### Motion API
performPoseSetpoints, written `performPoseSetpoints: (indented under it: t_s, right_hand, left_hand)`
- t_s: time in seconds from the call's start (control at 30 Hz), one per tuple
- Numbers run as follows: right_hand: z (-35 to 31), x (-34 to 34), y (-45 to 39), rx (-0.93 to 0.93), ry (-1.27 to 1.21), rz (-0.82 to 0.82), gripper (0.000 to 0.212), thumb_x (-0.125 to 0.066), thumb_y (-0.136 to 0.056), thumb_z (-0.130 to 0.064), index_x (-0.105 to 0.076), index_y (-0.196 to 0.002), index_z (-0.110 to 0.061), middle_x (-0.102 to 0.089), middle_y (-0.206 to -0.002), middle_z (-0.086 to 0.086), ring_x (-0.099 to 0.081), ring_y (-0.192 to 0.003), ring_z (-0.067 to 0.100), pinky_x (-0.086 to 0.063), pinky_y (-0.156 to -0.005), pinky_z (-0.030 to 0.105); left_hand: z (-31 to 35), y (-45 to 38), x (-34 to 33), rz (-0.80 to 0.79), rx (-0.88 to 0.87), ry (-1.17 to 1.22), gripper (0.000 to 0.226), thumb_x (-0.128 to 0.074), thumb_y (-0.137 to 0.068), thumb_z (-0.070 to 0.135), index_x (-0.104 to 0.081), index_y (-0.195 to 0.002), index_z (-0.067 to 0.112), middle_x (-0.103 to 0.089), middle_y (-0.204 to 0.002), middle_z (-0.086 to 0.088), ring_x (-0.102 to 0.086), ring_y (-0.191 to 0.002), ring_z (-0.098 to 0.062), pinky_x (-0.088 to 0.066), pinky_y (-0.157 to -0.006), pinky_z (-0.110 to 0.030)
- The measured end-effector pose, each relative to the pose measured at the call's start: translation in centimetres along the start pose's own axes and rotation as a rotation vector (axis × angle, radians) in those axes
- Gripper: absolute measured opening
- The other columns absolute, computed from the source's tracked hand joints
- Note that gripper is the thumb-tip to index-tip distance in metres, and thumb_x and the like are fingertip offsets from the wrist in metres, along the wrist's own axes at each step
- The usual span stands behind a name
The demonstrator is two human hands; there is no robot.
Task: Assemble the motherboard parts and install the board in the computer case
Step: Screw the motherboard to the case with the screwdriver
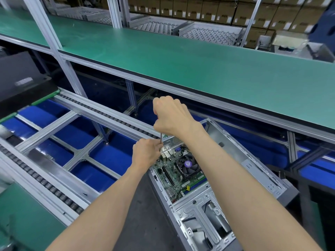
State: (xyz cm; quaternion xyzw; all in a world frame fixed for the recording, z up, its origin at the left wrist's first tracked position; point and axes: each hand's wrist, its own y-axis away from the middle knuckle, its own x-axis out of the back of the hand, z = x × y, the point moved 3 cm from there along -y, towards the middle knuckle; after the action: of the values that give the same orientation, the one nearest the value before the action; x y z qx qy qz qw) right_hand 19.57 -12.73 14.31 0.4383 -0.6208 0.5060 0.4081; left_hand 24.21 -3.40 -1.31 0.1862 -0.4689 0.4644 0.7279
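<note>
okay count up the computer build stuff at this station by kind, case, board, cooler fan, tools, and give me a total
Computer case: 1
Motherboard: 1
Cooler fan: 1
Screwdriver: 1
Total: 4

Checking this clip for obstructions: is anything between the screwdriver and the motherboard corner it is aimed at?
Nothing visible blocks it. The right hand grips the handle, the left hand pinches the screwdriver shaft, which runs down to the motherboard edge inside the computer case. The left fingers hide the tip.
</note>
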Motion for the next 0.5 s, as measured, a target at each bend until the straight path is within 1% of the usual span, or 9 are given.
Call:
performPoseSetpoints:
  t_s: [0.03, 0.07, 0.13, 0.2, 0.23, 0.3, 0.37, 0.43, 0.5]
  right_hand:
    - [0.12, 0.03, 0.05, -0.029, 0.05, 0.029, 0.021, -0.062, -0.083, -0.015, -0.042, -0.086, -0.014, -0.036, -0.077, 0.0, -0.043, -0.073, 0.03, -0.031, -0.063, 0.038]
    - [0.27, 0.06, 0.02, -0.056, 0.103, 0.046, 0.025, -0.063, -0.086, -0.019, -0.039, -0.085, -0.015, -0.034, -0.076, 0.0, -0.041, -0.073, 0.03, -0.031, -0.064, 0.038]
    - [0.43, 0.2, -0.07, -0.055, 0.125, 0.033, 0.026, -0.066, -0.085, -0.025, -0.041, -0.087, -0.015, -0.038, -0.084, 0.001, -0.042, -0.074, 0.029, -0.032, -0.064, 0.038]
    - [0.51, 0.24, -0.2, -0.01, 0.027, -0.03, 0.022, -0.064, -0.076, -0.018, -0.051, -0.093, -0.013, -0.045, -0.093, 0.001, -0.046, -0.076, 0.029, -0.032, -0.064, 0.037]
    - [0.46, 0.27, -0.21, 0.001, -0.015, -0.051, 0.023, -0.062, -0.074, -0.013, -0.054, -0.095, -0.013, -0.047, -0.093, 0.002, -0.048, -0.077, 0.029, -0.032, -0.063, 0.036]
    - [0.48, 0.19, -0.11, -0.015, -0.002, -0.021, 0.016, -0.06, -0.078, -0.012, -0.049, -0.089, -0.013, -0.043, -0.082, 0.002, -0.047, -0.075, 0.03, -0.03, -0.062, 0.035]
    - [0.59, 0.24, -0.02, -0.062, 0.084, 0.027, 0.022, -0.061, -0.087, -0.018, -0.04, -0.085, -0.014, -0.033, -0.075, 0.0, -0.042, -0.073, 0.03, -0.03, -0.064, 0.037]
    - [0.54, 0.38, -0.02, -0.058, 0.097, 0.014, 0.023, -0.063, -0.086, -0.024, -0.042, -0.087, -0.015, -0.038, -0.083, 0.002, -0.042, -0.075, 0.03, -0.031, -0.065, 0.039]
    - [0.57, 0.43, -0.09, -0.024, 0.0, -0.048, 0.021, -0.063, -0.077, -0.017, -0.051, -0.093, -0.013, -0.045, -0.094, 0.002, -0.045, -0.077, 0.029, -0.033, -0.065, 0.037]
  left_hand:
    - [0.06, 0.02, -0.01, -0.003, -0.01, -0.003, 0.014, -0.064, -0.092, 0.026, -0.077, -0.088, 0.032, -0.066, -0.062, 0.004, -0.061, -0.069, -0.027, -0.05, -0.065, -0.036]
    - [0.1, 0.03, -0.04, -0.006, -0.019, -0.008, 0.014, -0.064, -0.092, 0.026, -0.077, -0.088, 0.032, -0.067, -0.063, 0.005, -0.061, -0.069, -0.026, -0.05, -0.065, -0.036]
    - [0.05, -0.08, -0.12, -0.003, -0.021, -0.01, 0.014, -0.064, -0.093, 0.026, -0.077, -0.088, 0.031, -0.067, -0.063, 0.005, -0.061, -0.069, -0.026, -0.05, -0.065, -0.036]
    - [-0.05, -0.09, -0.22, 0.0, -0.012, -0.003, 0.015, -0.064, -0.093, 0.026, -0.076, -0.085, 0.031, -0.067, -0.063, 0.005, -0.061, -0.069, -0.026, -0.049, -0.064, -0.036]
    - [-0.08, -0.09, -0.26, -0.002, -0.006, 0.003, 0.016, -0.063, -0.092, 0.025, -0.075, -0.084, 0.031, -0.067, -0.062, 0.005, -0.061, -0.069, -0.026, -0.049, -0.065, -0.037]
    - [-0.18, -0.09, -0.29, -0.012, -0.001, 0.014, 0.015, -0.064, -0.092, 0.025, -0.075, -0.086, 0.031, -0.066, -0.062, 0.005, -0.061, -0.069, -0.026, -0.05, -0.066, -0.037]
    - [-0.16, -0.1, -0.33, -0.015, -0.011, 0.005, 0.014, -0.064, -0.093, 0.027, -0.076, -0.088, 0.031, -0.067, -0.064, 0.005, -0.06, -0.07, -0.026, -0.047, -0.065, -0.035]
    - [-0.18, -0.13, -0.34, -0.006, -0.014, 0.001, 0.014, -0.064, -0.093, 0.027, -0.076, -0.09, 0.032, -0.067, -0.064, 0.006, -0.06, -0.069, -0.025, -0.044, -0.062, -0.033]
    - [-0.27, -0.16, -0.34, 0.006, -0.004, 0.013, 0.013, -0.066, -0.092, 0.026, -0.077, -0.09, 0.032, -0.067, -0.063, 0.006, -0.059, -0.068, -0.023, -0.044, -0.062, -0.033]
